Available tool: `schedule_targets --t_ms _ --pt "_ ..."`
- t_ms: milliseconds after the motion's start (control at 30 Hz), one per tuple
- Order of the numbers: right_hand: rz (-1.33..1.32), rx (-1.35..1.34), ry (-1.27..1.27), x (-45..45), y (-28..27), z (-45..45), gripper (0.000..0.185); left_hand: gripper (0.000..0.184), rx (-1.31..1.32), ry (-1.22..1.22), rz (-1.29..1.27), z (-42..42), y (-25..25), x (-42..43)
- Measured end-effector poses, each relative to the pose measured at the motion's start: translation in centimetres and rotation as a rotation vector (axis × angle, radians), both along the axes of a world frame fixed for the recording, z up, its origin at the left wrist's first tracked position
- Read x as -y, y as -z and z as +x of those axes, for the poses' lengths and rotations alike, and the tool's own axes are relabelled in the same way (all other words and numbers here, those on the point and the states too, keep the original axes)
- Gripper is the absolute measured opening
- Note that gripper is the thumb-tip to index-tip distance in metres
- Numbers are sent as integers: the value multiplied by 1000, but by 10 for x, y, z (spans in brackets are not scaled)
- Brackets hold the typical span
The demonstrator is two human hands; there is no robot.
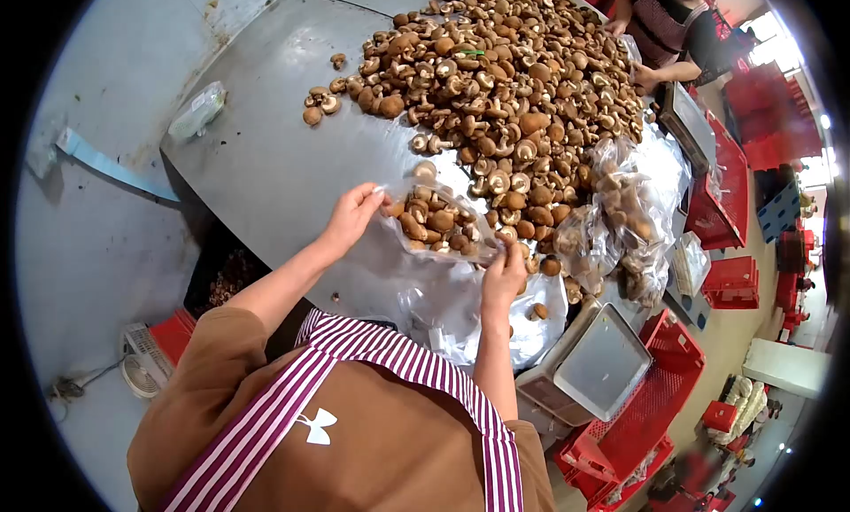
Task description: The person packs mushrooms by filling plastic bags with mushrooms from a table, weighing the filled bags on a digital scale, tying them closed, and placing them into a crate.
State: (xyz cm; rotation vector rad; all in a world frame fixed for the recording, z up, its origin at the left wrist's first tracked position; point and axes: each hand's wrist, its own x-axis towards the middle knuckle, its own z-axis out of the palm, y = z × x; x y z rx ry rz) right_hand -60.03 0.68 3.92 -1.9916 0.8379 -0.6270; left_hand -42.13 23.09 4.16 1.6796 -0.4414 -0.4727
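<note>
A clear plastic bag [456,251] with brown mushrooms inside lies open at the near edge of a big mushroom pile [522,96]. My left hand [354,213] pinches the bag's left rim between thumb and fingers. On the other side, my right hand [505,277] grips the right rim. The bag's mouth is spread between both hands, with mushrooms showing in it. White plastic sheeting [531,321] lies under and beside my right hand. Filled clear bags [633,211] of mushrooms rest to the right of the pile.
The metal table [266,113] has a curved left edge. A scale with a tray [602,361] stands at the right, near red crates [677,361]. Another person [668,25] works at the far right beside a second tray [689,122]. A plastic bag roll [197,112] lies at left.
</note>
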Motion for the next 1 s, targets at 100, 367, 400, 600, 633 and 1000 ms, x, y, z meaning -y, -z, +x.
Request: schedule_targets --t_ms 100,367,400,600,633,1000 --pt "173 227 -3 2 -17 -7 23 26 -14 28 -96 -17 -46 2" --pt "258 118 -2 -7 -14 -38 23 33 -160 119 62 -49 -29 -12" --pt "268 97 -7 -8 -11 -41 24 37 -200 137 85 -51 -21 -12" --pt "322 62 38 -15 -6 -58 21 44 -256 115 49 -68 -17 -10" --pt "300 103 49 -16 -6 -57 22 44 -256 114 47 -69 -20 -8" --pt "-378 -135 -408 -67 -19 -15 25 48 -237 167 -54 -83 -25 11"
